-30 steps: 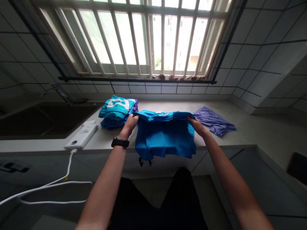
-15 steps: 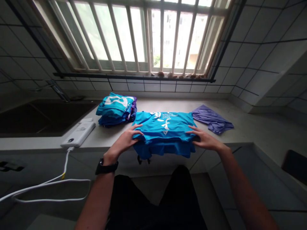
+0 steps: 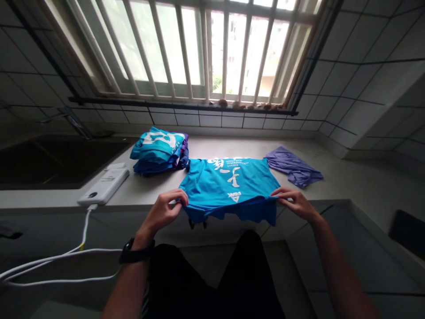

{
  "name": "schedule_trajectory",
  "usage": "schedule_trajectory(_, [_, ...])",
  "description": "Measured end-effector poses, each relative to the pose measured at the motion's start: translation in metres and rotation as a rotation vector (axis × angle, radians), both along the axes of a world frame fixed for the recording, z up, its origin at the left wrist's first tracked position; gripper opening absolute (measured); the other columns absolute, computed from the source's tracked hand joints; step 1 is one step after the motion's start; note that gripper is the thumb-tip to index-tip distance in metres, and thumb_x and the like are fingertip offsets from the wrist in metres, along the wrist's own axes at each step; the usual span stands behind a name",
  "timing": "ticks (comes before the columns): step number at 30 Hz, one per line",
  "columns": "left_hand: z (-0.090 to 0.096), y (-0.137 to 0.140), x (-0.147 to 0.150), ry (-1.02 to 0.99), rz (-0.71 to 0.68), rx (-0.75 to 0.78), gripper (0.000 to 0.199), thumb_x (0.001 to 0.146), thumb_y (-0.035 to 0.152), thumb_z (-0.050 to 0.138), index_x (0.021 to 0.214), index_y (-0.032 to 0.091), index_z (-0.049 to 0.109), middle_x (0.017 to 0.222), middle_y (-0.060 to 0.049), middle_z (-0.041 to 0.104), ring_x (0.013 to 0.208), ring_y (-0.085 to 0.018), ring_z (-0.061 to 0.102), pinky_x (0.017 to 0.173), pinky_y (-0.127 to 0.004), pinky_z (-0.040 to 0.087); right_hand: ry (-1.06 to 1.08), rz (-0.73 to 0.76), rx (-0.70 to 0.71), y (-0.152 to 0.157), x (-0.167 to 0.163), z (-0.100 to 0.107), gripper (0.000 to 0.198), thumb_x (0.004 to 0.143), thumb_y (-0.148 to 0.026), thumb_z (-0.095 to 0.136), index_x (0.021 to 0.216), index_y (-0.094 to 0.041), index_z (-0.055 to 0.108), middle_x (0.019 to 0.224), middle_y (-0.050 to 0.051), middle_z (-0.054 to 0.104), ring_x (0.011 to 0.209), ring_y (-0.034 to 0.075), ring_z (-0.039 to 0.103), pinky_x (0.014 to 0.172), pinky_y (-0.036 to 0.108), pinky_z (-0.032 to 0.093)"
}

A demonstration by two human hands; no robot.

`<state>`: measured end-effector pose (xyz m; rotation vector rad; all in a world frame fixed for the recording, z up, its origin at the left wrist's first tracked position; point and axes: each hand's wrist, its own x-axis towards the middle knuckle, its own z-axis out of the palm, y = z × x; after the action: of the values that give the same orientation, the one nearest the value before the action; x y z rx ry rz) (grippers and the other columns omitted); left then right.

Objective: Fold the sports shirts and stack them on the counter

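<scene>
A blue T-shirt [image 3: 229,184] with white printing lies on the counter, its near part hanging over the front edge. My left hand [image 3: 168,206] pinches the shirt at its near left corner, thumb and fingers closed on the cloth. At the near right corner, my right hand [image 3: 292,201] grips the fabric the same way, and the edge is stretched between the two hands. Left of the shirt sits a stack of folded clothes [image 3: 159,150], blue on top with purple below. A crumpled purple cloth [image 3: 294,166] rests to the right of the shirt.
A dark sink [image 3: 59,164] with a faucet [image 3: 76,122] is set in the counter [image 3: 332,173] at left. Near it lies a white power bank [image 3: 104,186] with a white cable [image 3: 84,230]. Behind stands a barred window [image 3: 199,53]. A dark object [image 3: 408,232] is at far right.
Both hands have closed on the shirt's near corners and drawn them toward me and slightly outward. More of the print, including a lower logo, now shows.
</scene>
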<state>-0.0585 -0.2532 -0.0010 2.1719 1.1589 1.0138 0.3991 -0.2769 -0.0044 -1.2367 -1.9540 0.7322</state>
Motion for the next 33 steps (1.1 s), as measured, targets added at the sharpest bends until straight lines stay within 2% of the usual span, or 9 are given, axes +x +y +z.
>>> schedule_trajectory(6, [0.0,0.005,0.015,0.208,-0.056,0.044,0.022,0.083,0.021,0.051,0.088,0.021,0.072,0.097,-0.005,0.077,0.096,-0.021,0.07,0.093,-0.036,0.056,-0.036,0.332,-0.251,0.0,-0.006,0.02,0.06,0.1,-0.063,0.049,0.08,-0.017,0.082,0.095,0.011,0.078,0.09,0.025,0.072,0.087,0.037,0.055])
schedule_trajectory(9, [-0.013,0.02,0.028,0.315,-0.029,0.127,0.03,0.093,0.035,0.054,0.109,0.022,0.076,0.13,-0.01,0.072,0.124,-0.028,0.065,0.109,-0.045,0.05,-0.129,0.082,-0.123,0.014,-0.024,0.013,0.063,0.105,-0.058,0.037,0.083,-0.017,0.081,0.103,0.013,0.077,0.101,0.027,0.072,0.098,0.04,0.053])
schedule_trajectory(12, [-0.033,0.03,0.037,0.477,0.096,0.165,0.045,0.097,0.043,0.053,0.132,0.021,0.07,0.154,-0.014,0.058,0.144,-0.034,0.051,0.117,-0.052,0.043,-0.408,-0.295,0.013,0.029,-0.052,-0.006,0.05,0.103,-0.047,0.045,0.132,-0.017,0.072,0.148,0.018,0.06,0.136,0.032,0.058,0.116,0.044,0.043])
schedule_trajectory(15, [-0.041,0.025,0.042,0.637,0.208,0.18,0.049,0.101,0.044,0.049,0.141,0.02,0.065,0.155,-0.015,0.056,0.142,-0.034,0.053,0.115,-0.051,0.045,-0.733,-0.49,-0.076,0.042,-0.078,-0.02,0.058,0.106,-0.041,0.043,0.158,-0.018,0.049,0.167,0.019,0.039,0.152,0.037,0.04,0.121,0.051,0.037])
schedule_trajectory(21, [-0.005,0.016,0.047,0.846,0.237,0.178,0.037,0.105,0.033,0.041,0.11,0.021,0.076,0.107,-0.012,0.076,0.1,-0.029,0.071,0.092,-0.044,0.053,-0.951,-0.39,-0.18,0.079,-0.086,-0.017,0.057,0.11,-0.039,0.026,0.166,-0.028,0.034,0.174,0.011,0.026,0.158,0.033,0.03,0.124,0.058,0.029])
schedule_trajectory(24, [0.008,0.042,0.052,0.788,0.22,0.202,0.035,0.101,0.031,0.05,0.128,0.023,0.071,0.13,-0.013,0.071,0.123,-0.03,0.064,0.105,-0.043,0.049,-0.954,-0.298,-0.179,0.105,-0.08,-0.012,0.058,0.11,-0.039,0.022,0.167,-0.029,0.028,0.175,0.006,0.02,0.161,0.031,0.023,0.126,0.059,0.025])
schedule_trajectory(27, [0.001,0.071,0.055,0.772,0.182,0.119,0.059,0.094,0.05,0.062,0.15,0.029,0.057,0.164,-0.011,0.046,0.153,-0.037,0.037,0.122,-0.054,0.035,-0.963,-0.245,-0.191,0.13,-0.079,-0.009,0.059,0.11,-0.039,0.02,0.168,-0.029,0.024,0.176,0.004,0.016,0.162,0.031,0.019,0.127,0.061,0.023])
schedule_trajectory(30, [-0.013,0.082,0.061,0.817,0.199,-0.064,0.069,0.095,0.065,0.053,0.157,0.035,0.048,0.171,-0.008,0.034,0.158,-0.039,0.026,0.125,-0.064,0.025,-0.962,-0.24,-0.181,0.152,-0.081,-0.005,0.059,0.11,-0.037,0.022,0.168,-0.028,0.026,0.176,0.003,0.016,0.161,0.032,0.019,0.127,0.062,0.02])
schedule_trajectory(33, [-0.018,0.073,0.078,0.832,0.292,-0.105,0.07,0.099,0.066,0.044,0.162,0.033,0.041,0.172,-0.011,0.031,0.158,-0.038,0.028,0.124,-0.064,0.026,-0.924,-0.298,-0.145,0.171,-0.09,0.004,0.056,0.11,-0.031,0.028,0.164,-0.021,0.036,0.173,0.01,0.027,0.16,0.034,0.022,0.125,0.063,0.019])
